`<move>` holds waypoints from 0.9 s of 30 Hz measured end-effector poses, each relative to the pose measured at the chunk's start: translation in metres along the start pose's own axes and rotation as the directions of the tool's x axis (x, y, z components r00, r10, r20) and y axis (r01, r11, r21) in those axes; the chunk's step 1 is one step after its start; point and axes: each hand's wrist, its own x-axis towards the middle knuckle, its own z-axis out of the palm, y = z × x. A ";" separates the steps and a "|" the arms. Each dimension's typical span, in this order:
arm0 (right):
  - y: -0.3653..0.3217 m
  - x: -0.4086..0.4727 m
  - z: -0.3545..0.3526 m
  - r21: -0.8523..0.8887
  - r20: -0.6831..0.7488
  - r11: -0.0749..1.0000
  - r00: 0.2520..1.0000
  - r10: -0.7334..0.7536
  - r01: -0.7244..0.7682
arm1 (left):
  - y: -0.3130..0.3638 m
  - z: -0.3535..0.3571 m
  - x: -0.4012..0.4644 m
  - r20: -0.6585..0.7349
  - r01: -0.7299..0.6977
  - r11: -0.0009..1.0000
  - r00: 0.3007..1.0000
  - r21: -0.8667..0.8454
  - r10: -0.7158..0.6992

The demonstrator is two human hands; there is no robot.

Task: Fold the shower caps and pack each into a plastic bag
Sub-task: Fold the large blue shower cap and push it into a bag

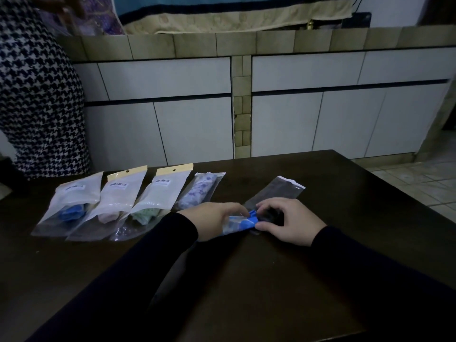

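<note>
A folded blue and clear shower cap (240, 222) lies on the dark table (246, 280) between my hands. My left hand (213, 218) pinches its left part with thumb and fingers. My right hand (291, 222) grips its right end at the mouth of a clear plastic bag (276, 190) that stretches away toward the far right. Whether the cap's tip is inside the bag is hidden by my fingers. Both arms wear dark sleeves.
Several packed bags lie in a row on the left: one with a blue cap (74, 206), a pale one (116, 201), a green one (153, 201) and a floral one (199, 191). A person in a houndstooth garment (37, 99) stands at the far left. Tiled cabinets (271, 107) lie beyond the table.
</note>
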 end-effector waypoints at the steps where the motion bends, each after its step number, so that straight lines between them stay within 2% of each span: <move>1: 0.000 0.000 0.000 -0.001 0.002 1.000 1.000 -0.002 0.002 | 0.000 0.001 0.000 -0.010 0.003 1.000 1.000 -0.003 -0.003; 6: 0.000 0.000 0.002 0.002 -0.023 1.000 1.000 -0.006 0.006 | 0.000 0.002 -0.001 -0.046 0.024 0.999 0.999 -0.039 -0.026; 11: -0.003 0.000 0.006 0.032 -0.180 0.999 0.984 -0.010 0.016 | 0.008 -0.003 -0.006 0.012 0.005 1.000 1.000 0.019 -0.005; 14: -0.005 -0.002 0.008 -0.007 -0.216 0.998 0.974 -0.063 0.063 | 0.012 -0.004 -0.005 -0.001 -0.002 0.999 1.000 0.048 0.002; 17: -0.007 -0.006 0.005 -0.093 -0.181 0.988 0.974 -0.136 0.121 | 0.009 -0.002 -0.002 -0.053 0.012 1.000 0.999 0.010 -0.012; 22: -0.004 -0.005 -0.001 -0.173 -0.016 0.966 0.980 -0.200 0.194 | -0.005 0.006 0.004 -0.224 0.035 0.960 0.969 -0.278 -0.100; 24: -0.006 -0.004 0.000 -0.198 0.001 0.957 0.976 -0.217 0.213 | -0.010 0.006 0.006 -0.228 0.055 0.960 0.966 -0.274 -0.121; 27: -0.007 -0.002 0.002 -0.177 -0.043 0.975 0.988 -0.147 0.138 | -0.012 0.002 0.009 -0.198 0.082 0.964 0.971 -0.253 -0.135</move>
